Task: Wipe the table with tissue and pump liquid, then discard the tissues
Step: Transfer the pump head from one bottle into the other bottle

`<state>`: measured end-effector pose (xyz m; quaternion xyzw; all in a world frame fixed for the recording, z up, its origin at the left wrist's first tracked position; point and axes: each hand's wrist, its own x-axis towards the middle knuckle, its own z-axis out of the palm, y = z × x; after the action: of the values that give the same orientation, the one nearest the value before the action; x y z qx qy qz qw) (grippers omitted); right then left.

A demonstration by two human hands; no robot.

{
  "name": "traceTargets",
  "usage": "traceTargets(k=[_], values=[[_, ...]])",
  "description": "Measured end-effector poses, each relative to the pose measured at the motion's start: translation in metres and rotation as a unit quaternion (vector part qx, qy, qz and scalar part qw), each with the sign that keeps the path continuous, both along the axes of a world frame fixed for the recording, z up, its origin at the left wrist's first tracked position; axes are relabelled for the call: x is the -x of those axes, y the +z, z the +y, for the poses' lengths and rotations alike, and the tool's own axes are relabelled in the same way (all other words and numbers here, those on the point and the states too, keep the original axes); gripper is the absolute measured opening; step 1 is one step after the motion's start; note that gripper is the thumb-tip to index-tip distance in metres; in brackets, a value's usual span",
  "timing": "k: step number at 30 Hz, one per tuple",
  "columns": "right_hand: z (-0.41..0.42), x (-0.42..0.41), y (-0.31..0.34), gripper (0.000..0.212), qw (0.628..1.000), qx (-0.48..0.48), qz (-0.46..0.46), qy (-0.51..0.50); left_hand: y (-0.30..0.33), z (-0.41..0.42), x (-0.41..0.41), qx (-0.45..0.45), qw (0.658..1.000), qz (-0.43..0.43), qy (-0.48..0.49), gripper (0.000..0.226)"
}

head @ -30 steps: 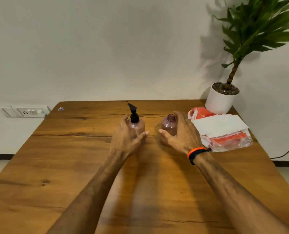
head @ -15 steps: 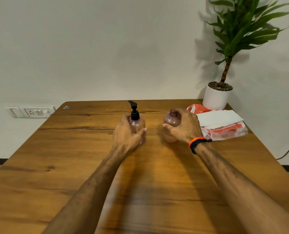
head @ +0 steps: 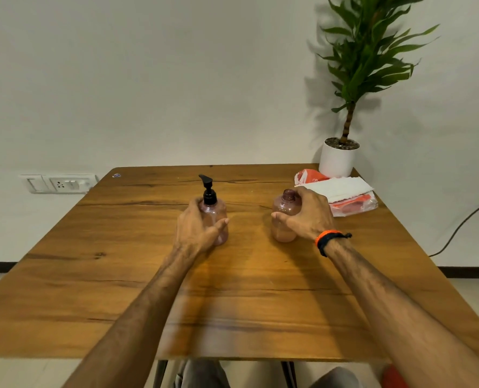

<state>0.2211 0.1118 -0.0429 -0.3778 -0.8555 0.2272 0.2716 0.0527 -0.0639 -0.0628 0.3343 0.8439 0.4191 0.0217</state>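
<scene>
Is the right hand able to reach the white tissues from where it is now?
Probably yes: the tissues lie just beyond the right hand, nothing between, but it must first release the open bottle.

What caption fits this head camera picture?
Left hand grips pump bottle; right hand grips open bottle.

My feed is evenly bright and soft, with no harsh glare. The potted plant (head: 364,68) throws a grey shadow leftward onto the wall (head: 176,79), so light comes from the right. Faint forearm shadows lie on the table (head: 64,275). Wide-angle bowing bends the edges, and the near forearms look slightly smeared.
</scene>
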Motion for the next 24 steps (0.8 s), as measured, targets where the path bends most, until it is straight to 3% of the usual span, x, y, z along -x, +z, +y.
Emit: traceTargets(k=[8, 13, 20, 24], values=[[-0.005, 0.001, 0.013, 0.086, 0.999, -0.030, 0.003, 0.017, -0.001, -0.002, -0.002, -0.014, 1.000, -0.021, -0.012, 0.078], [-0.022, 0.025, 0.033, 0.056, 0.990, -0.092, 0.094, 0.050, -0.006, -0.003, -0.001, -0.027, 0.999, -0.016, -0.005, 0.076], [-0.060, 0.082, 0.026, 0.045, 0.984, 0.026, 0.083, 0.155, -0.013, -0.006, 0.001, -0.055, 0.998, -0.006, -0.003, 0.068], [-0.071, 0.106, 0.018, 0.047, 0.984, 0.035, 0.095, 0.145, -0.014, -0.005, 0.000, -0.065, 0.998, -0.001, -0.001, 0.063]])
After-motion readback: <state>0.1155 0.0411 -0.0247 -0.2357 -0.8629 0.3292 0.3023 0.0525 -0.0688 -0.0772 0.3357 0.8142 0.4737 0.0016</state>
